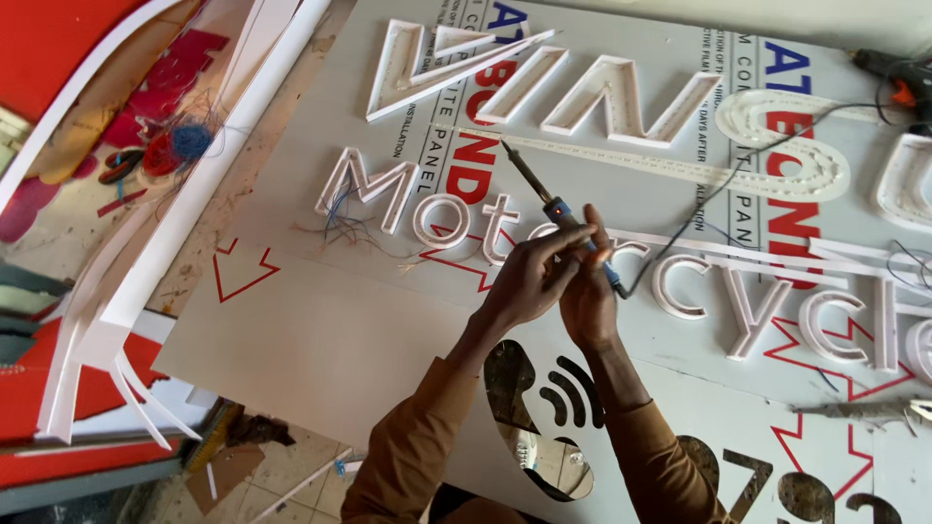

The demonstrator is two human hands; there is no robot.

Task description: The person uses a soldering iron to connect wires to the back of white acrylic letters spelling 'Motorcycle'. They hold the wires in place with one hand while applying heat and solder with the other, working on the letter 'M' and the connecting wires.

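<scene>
You had both hands together over the middle of the white sign panel (320, 340), and between them they held a soldering iron (553, 209). Your left hand (529, 277) came in from the near side with its fingers curled around the blue handle, the thumb and forefinger closed on it just below the small red mark. Your right hand (587, 291) was pressed up against the left one, its fingers wrapped on the lower end of the same handle where the dark cord (714, 189) left it. The iron pointed far and left, its thin metal tip hanging above the panel between the two rows of raised white letters. The far row of large channel letters (582, 92) lay well beyond your hands; the nearer row of smaller letters (437, 218) ran left to right just under the iron. Loose thin wires (340, 218) trailed from the leftmost small letter. The cord ran right and far across the panel toward a glue gun (898, 73) at the far right corner. White plastic strips (116, 320) lay stacked off the left edge, beside red sheet material (58, 39).
</scene>
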